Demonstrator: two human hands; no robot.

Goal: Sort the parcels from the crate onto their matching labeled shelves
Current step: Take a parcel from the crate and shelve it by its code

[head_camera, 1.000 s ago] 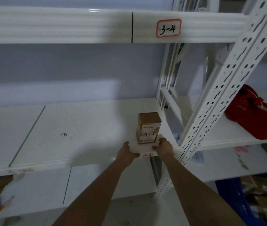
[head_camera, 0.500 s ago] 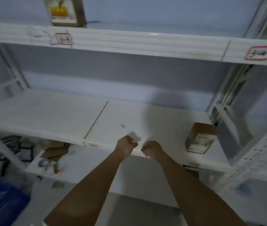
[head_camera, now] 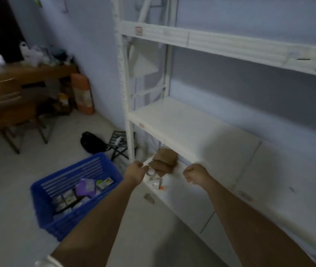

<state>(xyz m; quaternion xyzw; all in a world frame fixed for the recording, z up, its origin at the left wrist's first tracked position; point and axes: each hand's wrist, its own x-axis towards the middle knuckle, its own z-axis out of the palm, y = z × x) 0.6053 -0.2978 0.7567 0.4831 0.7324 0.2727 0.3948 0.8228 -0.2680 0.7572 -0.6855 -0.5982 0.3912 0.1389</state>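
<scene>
— Turning back for another parcel, I'd judge: both my fists are curled and hold nothing, left hand (head_camera: 136, 170) and right hand (head_camera: 193, 175) at frame centre, before the white shelving (head_camera: 192, 132).

— And the parcels?

— In the blue crate (head_camera: 60, 218), lower left. The blur hides their labels. Next I must reach down, uncurl my fingers and read one.

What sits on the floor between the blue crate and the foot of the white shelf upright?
In the head view, a black bag and a small dark folding stool stand on the floor between the blue crate and the white shelf upright, nearer the upright.
</scene>
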